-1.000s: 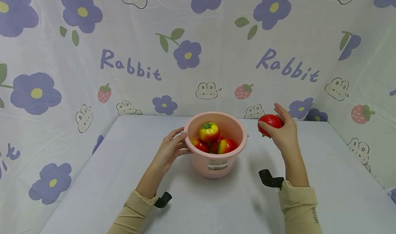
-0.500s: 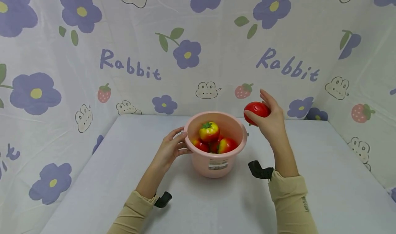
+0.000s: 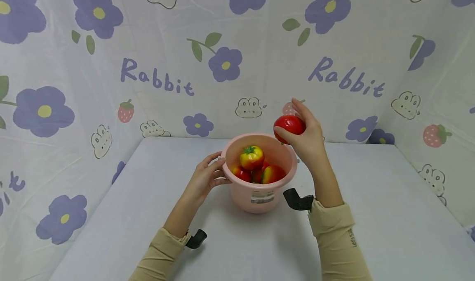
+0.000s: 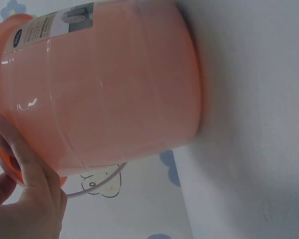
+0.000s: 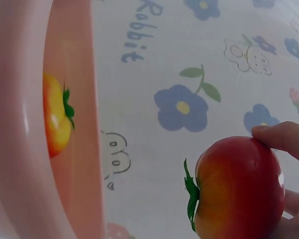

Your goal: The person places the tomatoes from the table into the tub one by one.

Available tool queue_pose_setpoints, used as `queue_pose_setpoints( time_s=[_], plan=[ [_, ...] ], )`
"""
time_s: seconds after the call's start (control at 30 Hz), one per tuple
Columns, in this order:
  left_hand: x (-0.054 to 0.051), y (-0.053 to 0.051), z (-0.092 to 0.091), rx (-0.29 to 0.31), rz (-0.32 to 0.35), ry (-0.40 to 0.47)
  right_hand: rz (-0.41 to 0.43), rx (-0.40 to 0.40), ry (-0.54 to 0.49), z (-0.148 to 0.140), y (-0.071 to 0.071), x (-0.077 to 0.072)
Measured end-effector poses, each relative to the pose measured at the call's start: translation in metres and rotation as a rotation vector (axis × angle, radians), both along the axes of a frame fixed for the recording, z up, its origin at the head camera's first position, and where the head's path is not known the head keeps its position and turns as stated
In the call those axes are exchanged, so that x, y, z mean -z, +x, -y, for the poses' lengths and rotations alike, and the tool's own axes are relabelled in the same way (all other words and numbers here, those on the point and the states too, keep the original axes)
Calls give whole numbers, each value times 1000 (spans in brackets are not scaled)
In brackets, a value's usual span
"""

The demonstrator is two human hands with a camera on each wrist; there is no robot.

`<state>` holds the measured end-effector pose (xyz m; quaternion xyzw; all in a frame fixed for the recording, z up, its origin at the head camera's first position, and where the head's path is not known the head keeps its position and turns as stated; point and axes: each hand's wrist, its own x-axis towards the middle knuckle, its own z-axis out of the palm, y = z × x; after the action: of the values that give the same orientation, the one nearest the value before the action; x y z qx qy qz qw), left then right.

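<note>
A pink bucket (image 3: pixel 256 202) stands upright on the table, with several red-and-yellow tomatoes (image 3: pixel 251 158) inside it. My left hand (image 3: pixel 203 178) grips the bucket's left rim, thumb on the top and fingers beneath the lip, as the left wrist view also shows. Between thumb and fingers, my right hand (image 3: pixel 309 138) pinches a red tomato (image 3: pixel 289 125) above the bucket's right rim. In the right wrist view this tomato (image 5: pixel 239 189) has its green calyx turned toward the bucket, and a yellow tomato (image 5: pixel 57 114) shows past the rim.
A white table (image 3: pixel 156 215) spreads around the bucket. Behind it hangs a cloth (image 3: pixel 163 46) printed with flowers and rabbits. A thin bucket handle (image 4: pixel 97 185) hangs at the bucket's side in the left wrist view. Each wrist carries a black mount (image 3: pixel 297 199).
My right hand has carried the red tomato leftward and somewhat up, from right of the bucket to above its right rim. The left hand and bucket have stayed in place.
</note>
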<state>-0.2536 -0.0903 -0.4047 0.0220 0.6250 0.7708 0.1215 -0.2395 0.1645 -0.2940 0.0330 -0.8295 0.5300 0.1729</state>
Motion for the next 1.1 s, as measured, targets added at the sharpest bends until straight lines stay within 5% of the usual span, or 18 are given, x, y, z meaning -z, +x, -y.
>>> queue_pose_setpoints(
  time_s=[1.1],
  plan=[
    [0, 1, 2, 13, -8, -41, 61, -158, 24, 49, 2, 8]
  ],
)
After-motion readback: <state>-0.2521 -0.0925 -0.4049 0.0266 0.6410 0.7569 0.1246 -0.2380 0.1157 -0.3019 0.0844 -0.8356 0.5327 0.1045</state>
